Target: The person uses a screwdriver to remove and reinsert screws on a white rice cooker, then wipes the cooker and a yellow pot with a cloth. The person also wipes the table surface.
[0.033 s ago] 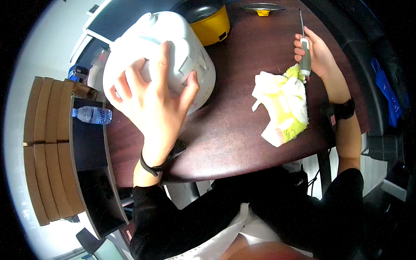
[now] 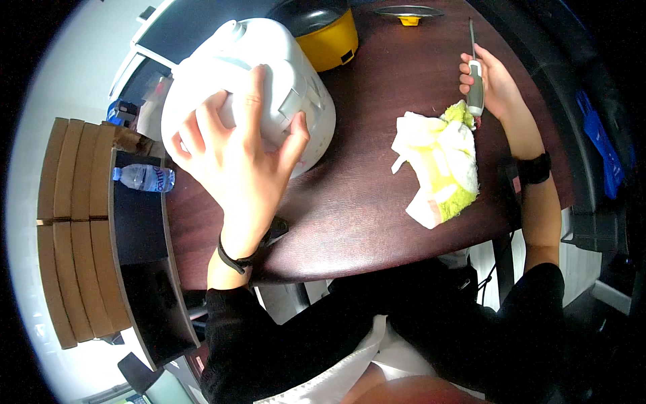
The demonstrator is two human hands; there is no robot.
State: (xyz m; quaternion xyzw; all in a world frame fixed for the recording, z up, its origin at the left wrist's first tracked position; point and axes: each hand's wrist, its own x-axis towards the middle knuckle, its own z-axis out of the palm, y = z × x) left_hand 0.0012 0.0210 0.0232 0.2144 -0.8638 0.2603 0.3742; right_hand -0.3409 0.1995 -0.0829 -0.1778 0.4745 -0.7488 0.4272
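Observation:
A rounded white appliance that looks like a rice cooker (image 2: 306, 87) stands on the table at the left. My left hand (image 2: 235, 145) lies over its top with the fingers spread, touching the shell. Out to the right, my right hand (image 2: 498, 84) is closed around the grey-and-white handle of a screwdriver (image 2: 476, 87), its thin metal shaft pointing away from me. Just left of the handle's near end lies a crumpled yellow, green and white cloth (image 2: 441, 168) on the tabletop.
Behind the appliance sits a yellow pot (image 2: 330, 44) with a dark inside. A lid with a yellow knob (image 2: 408, 20) lies at the far edge of the brown table (image 2: 363, 222). To the left are a water bottle (image 2: 143, 178) and stacked brown cardboard (image 2: 77, 229).
My right hand and the screwdriver have shifted very slightly toward me and to the right. The left hand stays in place on the appliance.

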